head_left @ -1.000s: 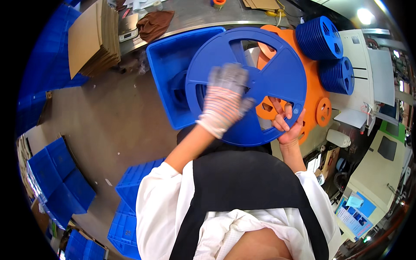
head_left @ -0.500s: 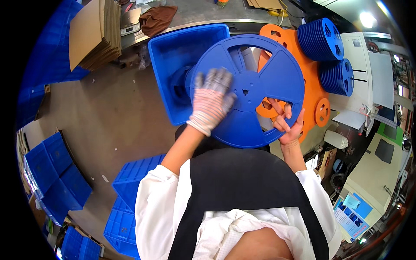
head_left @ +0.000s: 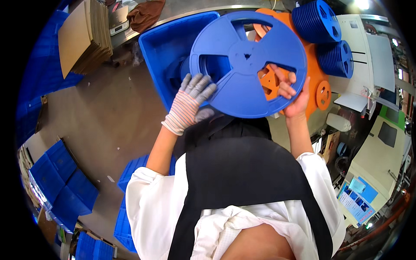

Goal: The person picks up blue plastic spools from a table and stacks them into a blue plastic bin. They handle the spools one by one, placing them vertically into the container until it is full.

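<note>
A large blue plastic reel (head_left: 240, 71) with wide cut-outs and a small centre hole is held up in front of me, its flat face toward me. My bare right hand (head_left: 295, 97) grips its lower right rim, with fingers showing through one cut-out. At the reel's lower left edge, my left hand (head_left: 188, 103) in a grey-and-white striped glove has its fingers spread; whether it touches the rim is hard to make out. Behind the reel's left side stands a blue bin (head_left: 167, 41), holding another dark blue round part that is half hidden.
Beyond the reel lies an orange surface with cut-outs (head_left: 312, 65) and a small orange reel (head_left: 323, 95). Two stacks of blue reels (head_left: 315, 21) stand at the far right. Stacked cardboard (head_left: 82, 39) is far left. Blue crates (head_left: 65, 177) sit on the floor at left.
My left hand has slid from the reel's face to its lower left edge. The reel has turned in my grip, and a cut-out now shows at its left. My right hand still holds the rim.
</note>
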Motion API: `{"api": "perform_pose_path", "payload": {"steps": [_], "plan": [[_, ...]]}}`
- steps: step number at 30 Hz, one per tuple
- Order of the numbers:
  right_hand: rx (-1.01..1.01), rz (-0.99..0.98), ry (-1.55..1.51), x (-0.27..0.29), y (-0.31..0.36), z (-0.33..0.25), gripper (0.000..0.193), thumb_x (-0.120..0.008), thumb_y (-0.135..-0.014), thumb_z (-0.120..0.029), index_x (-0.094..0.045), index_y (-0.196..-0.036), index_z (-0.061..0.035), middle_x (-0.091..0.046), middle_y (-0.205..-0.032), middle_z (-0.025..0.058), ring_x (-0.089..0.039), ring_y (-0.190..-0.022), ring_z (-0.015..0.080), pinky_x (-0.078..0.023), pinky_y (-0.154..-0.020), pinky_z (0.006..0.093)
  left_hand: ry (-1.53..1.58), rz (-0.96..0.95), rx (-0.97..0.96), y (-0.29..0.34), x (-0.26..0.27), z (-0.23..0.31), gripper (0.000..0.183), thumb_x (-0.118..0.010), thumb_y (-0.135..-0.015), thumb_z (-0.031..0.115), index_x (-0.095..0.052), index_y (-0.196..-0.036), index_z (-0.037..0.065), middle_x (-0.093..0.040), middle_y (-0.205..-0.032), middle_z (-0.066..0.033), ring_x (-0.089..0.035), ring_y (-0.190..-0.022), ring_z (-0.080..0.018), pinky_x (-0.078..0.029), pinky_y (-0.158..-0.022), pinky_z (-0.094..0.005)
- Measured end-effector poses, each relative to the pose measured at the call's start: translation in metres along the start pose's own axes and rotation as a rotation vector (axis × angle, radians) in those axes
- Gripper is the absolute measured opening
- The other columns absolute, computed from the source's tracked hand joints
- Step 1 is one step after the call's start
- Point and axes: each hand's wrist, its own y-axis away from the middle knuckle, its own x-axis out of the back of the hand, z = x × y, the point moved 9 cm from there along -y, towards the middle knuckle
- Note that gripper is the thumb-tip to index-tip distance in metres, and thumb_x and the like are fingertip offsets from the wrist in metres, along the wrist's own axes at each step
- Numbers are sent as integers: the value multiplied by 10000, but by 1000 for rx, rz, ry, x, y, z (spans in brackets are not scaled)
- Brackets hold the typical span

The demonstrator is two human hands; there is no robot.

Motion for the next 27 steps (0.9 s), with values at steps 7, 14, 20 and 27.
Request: {"api": "perform_pose_path", "payload": {"steps": [7,14,20,27], "plan": [[-38,33,154,-33,-11,5,748,-366,-960,-645,-545,-1182,47,-312,-1474,351,-605,-790,204,-518,-654,268,-188,79,36,0,-16,2,500,-586,-801,140,-564,-1300,104,-586,-1270,-170,-533,-1222,-366,-426,-1043,-485],[75,317,660,-24,-19,-27,741,-293,-990,-624,-482,-1287,28,-521,-1310,204,-659,-1034,303,-537,-755,303,838,330,640,60,-26,-70,262,-593,-952,63,-612,-1211,34,-686,-1138,-108,-665,-1011,-212,-532,-907,-347],[245,395,839,20,13,-63,566,-361,-1021,-530,-548,-1163,-14,-563,-1024,84,-677,-863,191,-450,-551,239,1852,565,957,91,-69,-67,273,-694,-898,131,-584,-1135,51,-657,-1083,-141,-670,-1023,-303,-572,-918,-461],[232,413,570,64,31,-78,583,-351,-1021,-533,-581,-1118,-6,-576,-1266,227,-670,-857,204,-437,-527,233,1962,567,952,104,-81,-65,300,-686,-905,134,-559,-1165,55,-642,-1116,-134,-660,-1048,-304,-567,-932,-465]]}}
